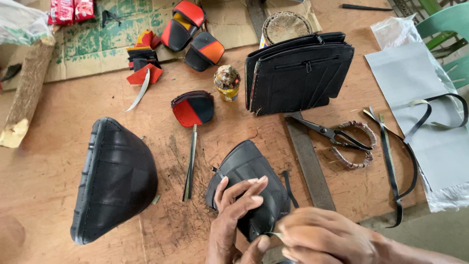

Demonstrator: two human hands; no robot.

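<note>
Black rubber pouch [246, 168] under left hand [234, 215] fingers, right hand [322, 234] pinching one thin strip [276, 235], one pair of scissors [337, 137] nearby

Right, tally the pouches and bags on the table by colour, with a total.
All black: 3 - large bag, domed pouch, pouch under the left hand, right hand beside it
Red, orange and black: 3 - pouch, pouch, pouch
Total: 6
</note>
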